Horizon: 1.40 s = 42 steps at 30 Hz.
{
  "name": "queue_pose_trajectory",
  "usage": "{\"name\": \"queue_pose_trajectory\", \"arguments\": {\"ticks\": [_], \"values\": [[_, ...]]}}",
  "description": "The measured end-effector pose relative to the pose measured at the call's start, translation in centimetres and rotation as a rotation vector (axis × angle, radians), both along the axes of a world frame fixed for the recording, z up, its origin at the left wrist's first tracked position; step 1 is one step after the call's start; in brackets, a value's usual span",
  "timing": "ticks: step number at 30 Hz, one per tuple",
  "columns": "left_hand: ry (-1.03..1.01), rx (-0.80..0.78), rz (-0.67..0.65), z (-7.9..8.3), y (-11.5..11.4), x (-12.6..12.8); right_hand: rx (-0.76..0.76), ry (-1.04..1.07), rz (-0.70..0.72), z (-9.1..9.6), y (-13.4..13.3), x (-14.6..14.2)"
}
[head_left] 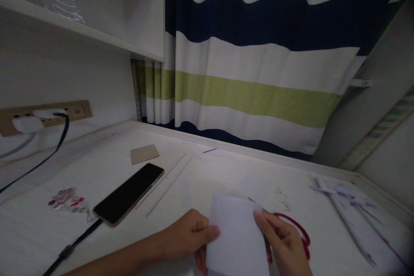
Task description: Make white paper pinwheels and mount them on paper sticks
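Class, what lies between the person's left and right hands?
A white piece of paper, held by the left hand and the right hand, as the head view shows.

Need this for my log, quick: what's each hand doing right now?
Left hand: closed, holding the white paper by its left edge.
Right hand: closed, holding the same paper's right side.
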<state>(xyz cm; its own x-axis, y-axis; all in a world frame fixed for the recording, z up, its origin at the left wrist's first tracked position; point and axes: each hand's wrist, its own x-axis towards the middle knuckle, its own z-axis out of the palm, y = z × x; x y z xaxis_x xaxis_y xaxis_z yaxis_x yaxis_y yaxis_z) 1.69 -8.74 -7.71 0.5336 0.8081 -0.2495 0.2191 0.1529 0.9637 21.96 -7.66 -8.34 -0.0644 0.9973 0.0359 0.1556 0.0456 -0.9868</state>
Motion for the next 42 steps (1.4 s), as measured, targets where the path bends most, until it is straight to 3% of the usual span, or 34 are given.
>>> {"name": "queue_pose_trajectory", "arguments": {"ticks": [20, 26, 30, 42], "values": [[0.022, 0.047, 0.012, 0.0, 0.0, -0.1, 0.098, -0.059, -0.103, 0.3, 0.3, 0.5], [0.283, 0.353, 0.003, 1.5, -0.5, -0.2, 0.087, -0.125, -0.120, 0.7, 0.3, 0.6], [0.326, 0.435, 0.031, 2.1, -0.6, 0.0, 0.090, -0.108, -0.098, 0.7, 0.4, 0.7], [0.514, 0.641, 0.014, 0.5, -0.1, -0.6, 0.066, -0.071, -0.139, 0.5, 0.5, 0.6]]}}
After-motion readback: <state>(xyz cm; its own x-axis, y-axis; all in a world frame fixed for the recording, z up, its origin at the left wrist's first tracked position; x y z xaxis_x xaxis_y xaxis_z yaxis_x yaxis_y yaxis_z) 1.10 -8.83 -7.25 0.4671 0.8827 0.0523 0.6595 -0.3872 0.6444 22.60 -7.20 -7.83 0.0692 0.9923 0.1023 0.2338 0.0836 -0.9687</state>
